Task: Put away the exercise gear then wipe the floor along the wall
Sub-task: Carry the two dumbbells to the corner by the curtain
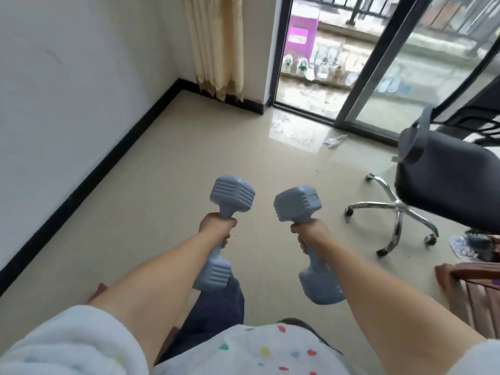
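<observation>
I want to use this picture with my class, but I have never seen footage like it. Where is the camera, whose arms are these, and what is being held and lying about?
The camera sits on a person's head and looks down, so the two bare arms are the wearer's own. The left hand grips one blue-grey dumbbell by its handle; the right hand grips a second dumbbell the same way. Below is a beige tiled floor beside a white wall with a black skirting board. A dark office chair stands to the right, near an open glass balcony door.
</observation>
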Demonstrator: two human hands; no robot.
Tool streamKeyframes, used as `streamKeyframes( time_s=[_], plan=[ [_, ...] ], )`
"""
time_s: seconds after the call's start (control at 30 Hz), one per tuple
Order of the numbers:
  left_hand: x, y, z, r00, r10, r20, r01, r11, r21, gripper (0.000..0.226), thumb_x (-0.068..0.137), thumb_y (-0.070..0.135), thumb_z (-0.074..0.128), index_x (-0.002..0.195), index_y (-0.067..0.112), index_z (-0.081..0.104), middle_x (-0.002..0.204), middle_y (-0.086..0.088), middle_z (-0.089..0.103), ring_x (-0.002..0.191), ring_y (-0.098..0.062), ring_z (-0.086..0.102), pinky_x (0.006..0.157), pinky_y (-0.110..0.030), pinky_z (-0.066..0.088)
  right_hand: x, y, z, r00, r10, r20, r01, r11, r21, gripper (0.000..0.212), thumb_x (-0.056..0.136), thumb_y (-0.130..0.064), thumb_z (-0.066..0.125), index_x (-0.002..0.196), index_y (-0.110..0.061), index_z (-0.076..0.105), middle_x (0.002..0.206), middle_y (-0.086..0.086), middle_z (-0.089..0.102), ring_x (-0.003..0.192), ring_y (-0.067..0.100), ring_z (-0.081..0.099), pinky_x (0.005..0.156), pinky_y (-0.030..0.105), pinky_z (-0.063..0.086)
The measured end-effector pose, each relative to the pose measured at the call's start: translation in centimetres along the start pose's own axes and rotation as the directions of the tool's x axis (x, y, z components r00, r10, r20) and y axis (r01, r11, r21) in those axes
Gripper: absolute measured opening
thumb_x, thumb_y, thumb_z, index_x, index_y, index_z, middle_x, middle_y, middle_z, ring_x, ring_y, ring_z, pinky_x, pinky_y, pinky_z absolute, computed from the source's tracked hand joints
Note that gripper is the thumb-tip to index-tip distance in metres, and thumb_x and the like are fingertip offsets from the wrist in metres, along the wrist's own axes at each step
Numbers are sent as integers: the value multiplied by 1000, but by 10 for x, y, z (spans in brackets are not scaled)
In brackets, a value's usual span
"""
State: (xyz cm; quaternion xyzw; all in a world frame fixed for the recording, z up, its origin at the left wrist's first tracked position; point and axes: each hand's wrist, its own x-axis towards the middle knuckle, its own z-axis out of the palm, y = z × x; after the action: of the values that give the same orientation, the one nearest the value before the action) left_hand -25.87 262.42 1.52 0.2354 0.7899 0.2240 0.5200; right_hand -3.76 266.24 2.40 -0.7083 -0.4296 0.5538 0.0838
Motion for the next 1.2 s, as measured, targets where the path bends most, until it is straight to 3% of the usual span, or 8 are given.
streamKeyframes(
  time_s=[0.2, 0.47, 0.7, 0.87, 1.03, 1.2],
  plan=[
    [111, 122, -60, 999, 2, -36, 0, 999, 53, 13, 82, 10, 54, 70, 9, 50, 54, -10, 45, 46, -22, 37, 49, -26, 33, 85, -128, 4, 999, 52, 12, -52, 998, 30, 14, 81, -7, 53, 69, -6, 47, 52, 9, 46, 42, 21, 41, 44, 23, 33],
    [265, 268, -75, 1000, -1, -22, 2, 998, 58, 6, 84, 11, 55, 79, 7, 53, 56, -10, 46, 48, -22, 39, 49, -27, 35, 261, -287, -42, 998, 31, -46, -27, 996, 91, 15, 82, -3, 52, 71, -7, 44, 54, 9, 40, 44, 20, 36, 45, 24, 28],
    [362, 399, -96, 998, -55, -14, 55, 998, -16, 6, 83, 12, 53, 78, 9, 52, 57, -7, 45, 50, -21, 38, 49, -26, 37, 381, -426, -79, 999, 18, -27, -19, 1000, -17, 11, 79, -6, 53, 71, -6, 45, 54, 9, 43, 43, 20, 39, 45, 23, 31],
    [455, 472, -120, 998, -62, -11, 62, 998, -12, 9, 82, 10, 53, 74, 6, 51, 52, -8, 45, 45, -22, 39, 48, -26, 36, 454, -506, -71, 999, 18, -29, -18, 1000, -3, 9, 79, -5, 52, 73, -7, 46, 56, 9, 42, 45, 20, 37, 46, 24, 30],
    [569, 539, -141, 994, -81, 67, 76, 994, 72, 8, 83, 10, 54, 76, 5, 54, 54, -9, 45, 47, -21, 39, 50, -27, 36, 533, -567, -54, 994, 87, -69, -77, 989, 130, 7, 80, -3, 52, 75, -6, 46, 55, 8, 40, 45, 19, 34, 46, 24, 28],
    [664, 601, -161, 982, -123, 142, 90, 972, 217, 8, 80, 12, 58, 75, 6, 55, 54, -9, 46, 46, -20, 39, 49, -26, 36, 599, -616, -45, 963, 256, -89, -220, 931, 291, 8, 81, -2, 51, 81, -7, 45, 57, 7, 38, 47, 20, 34, 47, 25, 28]
  ],
)
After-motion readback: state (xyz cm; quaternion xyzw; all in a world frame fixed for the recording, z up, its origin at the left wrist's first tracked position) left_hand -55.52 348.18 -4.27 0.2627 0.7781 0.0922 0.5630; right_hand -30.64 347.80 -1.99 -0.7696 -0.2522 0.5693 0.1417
